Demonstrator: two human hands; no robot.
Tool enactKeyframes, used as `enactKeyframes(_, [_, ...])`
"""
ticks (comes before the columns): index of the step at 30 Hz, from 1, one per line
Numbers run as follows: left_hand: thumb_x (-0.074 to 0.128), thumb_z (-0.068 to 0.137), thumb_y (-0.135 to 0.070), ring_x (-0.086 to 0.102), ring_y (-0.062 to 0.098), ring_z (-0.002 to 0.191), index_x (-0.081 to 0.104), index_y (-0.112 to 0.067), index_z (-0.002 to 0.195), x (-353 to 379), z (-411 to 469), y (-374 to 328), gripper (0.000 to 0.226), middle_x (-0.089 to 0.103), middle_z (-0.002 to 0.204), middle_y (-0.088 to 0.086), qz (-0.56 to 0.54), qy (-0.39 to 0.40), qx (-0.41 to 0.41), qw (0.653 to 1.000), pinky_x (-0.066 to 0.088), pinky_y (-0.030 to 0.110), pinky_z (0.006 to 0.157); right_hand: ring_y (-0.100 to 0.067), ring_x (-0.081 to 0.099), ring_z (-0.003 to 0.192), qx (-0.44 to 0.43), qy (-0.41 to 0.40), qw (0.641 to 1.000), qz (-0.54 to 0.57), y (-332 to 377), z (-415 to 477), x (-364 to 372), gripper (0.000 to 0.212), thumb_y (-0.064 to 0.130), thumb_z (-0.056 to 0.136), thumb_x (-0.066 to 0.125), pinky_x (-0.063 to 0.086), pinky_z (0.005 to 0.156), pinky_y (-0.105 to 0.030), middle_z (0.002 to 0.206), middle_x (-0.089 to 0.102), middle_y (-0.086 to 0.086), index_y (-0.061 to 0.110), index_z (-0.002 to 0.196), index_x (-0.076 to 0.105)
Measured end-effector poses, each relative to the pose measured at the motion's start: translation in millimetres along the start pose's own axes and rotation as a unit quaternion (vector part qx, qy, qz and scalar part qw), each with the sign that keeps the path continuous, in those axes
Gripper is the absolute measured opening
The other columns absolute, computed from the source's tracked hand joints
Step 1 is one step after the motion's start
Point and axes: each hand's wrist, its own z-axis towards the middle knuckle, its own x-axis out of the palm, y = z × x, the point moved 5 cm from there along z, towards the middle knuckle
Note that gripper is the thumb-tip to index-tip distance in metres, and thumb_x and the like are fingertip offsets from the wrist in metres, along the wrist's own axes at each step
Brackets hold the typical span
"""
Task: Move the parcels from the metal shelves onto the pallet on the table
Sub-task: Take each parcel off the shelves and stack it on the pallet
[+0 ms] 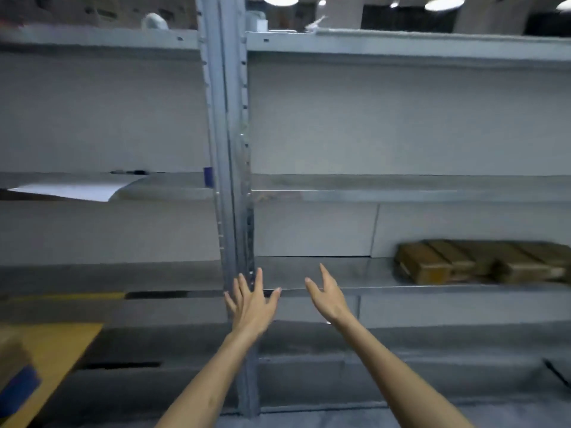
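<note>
Grey metal shelves (401, 273) fill the view, split by an upright post (230, 149). On the lower right shelf lies a brown wooden pallet-like crate (463, 262), blurred. My left hand (251, 301) is raised in front of the post, fingers spread, holding nothing. My right hand (327, 293) is just right of it, over the lower shelf's front edge, also open and empty. The crate is well to the right of both hands. No parcel shows clearly on the shelves.
A white sheet (77, 189) lies on the middle left shelf, with a small blue object (208, 177) by the post. A yellow surface (55, 350) and a blurred brown and blue object (15, 378) sit at the lower left. Small items stand on the top shelf (154, 21).
</note>
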Motion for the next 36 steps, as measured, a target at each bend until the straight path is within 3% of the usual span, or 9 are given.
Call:
enactKeyframes(4, [0.029, 0.096, -0.068, -0.016, 0.029, 0.152, 0.000, -0.033, 0.158, 75.3, 17.1, -105.6, 0.077, -0.010, 0.165, 0.017, -0.006, 0.062, 0.091, 0.994, -0.013, 0.053, 0.117, -0.022, 0.017, 0.151, 0.061, -0.092, 0.994, -0.019, -65.2, 2.4, -103.8, 0.068, 0.037, 0.102, 0.048, 0.018, 0.120, -0.033, 0.164, 0.018, -0.009, 0.013, 0.157, 0.017])
enactKeyframes(12, [0.029, 0.096, -0.068, -0.015, 0.028, 0.152, 0.001, -0.035, 0.158, 205.8, 54.1, -266.2, 0.076, -0.008, 0.165, 0.016, -0.018, 0.148, 0.210, 0.966, -0.017, 0.052, 0.116, -0.022, 0.013, 0.152, 0.125, -0.183, 0.975, -0.022, -166.8, 24.5, -245.5, 0.068, 0.036, 0.103, 0.047, 0.014, 0.123, -0.039, 0.164, 0.015, -0.008, 0.011, 0.157, 0.015])
enactKeyframes(21, [0.029, 0.096, -0.068, -0.009, 0.030, 0.153, 0.002, -0.038, 0.157, 298.1, 127.0, -356.5, 0.073, -0.004, 0.165, 0.016, -0.061, 0.196, 0.170, 0.964, -0.013, 0.055, 0.117, -0.020, 0.018, 0.151, 0.164, -0.182, 0.968, -0.057, -245.1, 104.4, -323.7, 0.071, 0.045, 0.100, 0.049, 0.019, 0.120, -0.038, 0.164, 0.019, -0.003, 0.019, 0.158, 0.016])
enactKeyframes(30, [0.028, 0.096, -0.068, -0.007, 0.031, 0.153, 0.001, -0.040, 0.157, 357.2, 174.1, -389.3, 0.072, -0.001, 0.165, 0.017, -0.045, 0.213, 0.135, 0.967, -0.014, 0.055, 0.117, -0.022, 0.019, 0.150, 0.188, -0.159, 0.969, -0.023, -311.0, 169.3, -355.3, 0.072, 0.047, 0.099, 0.049, 0.021, 0.120, -0.041, 0.164, 0.019, -0.003, 0.021, 0.158, 0.016])
enactKeyframes(36, [0.031, 0.097, -0.066, -0.006, 0.033, 0.152, 0.007, -0.037, 0.157, 402.7, 198.7, -415.0, 0.071, 0.000, 0.165, 0.018, -0.039, 0.214, 0.098, 0.971, -0.010, 0.056, 0.118, -0.023, 0.017, 0.151, 0.186, -0.101, 0.977, -0.018, -356.6, 224.1, -373.7, 0.071, 0.043, 0.101, 0.048, 0.020, 0.122, -0.043, 0.164, 0.017, -0.007, 0.018, 0.158, 0.014])
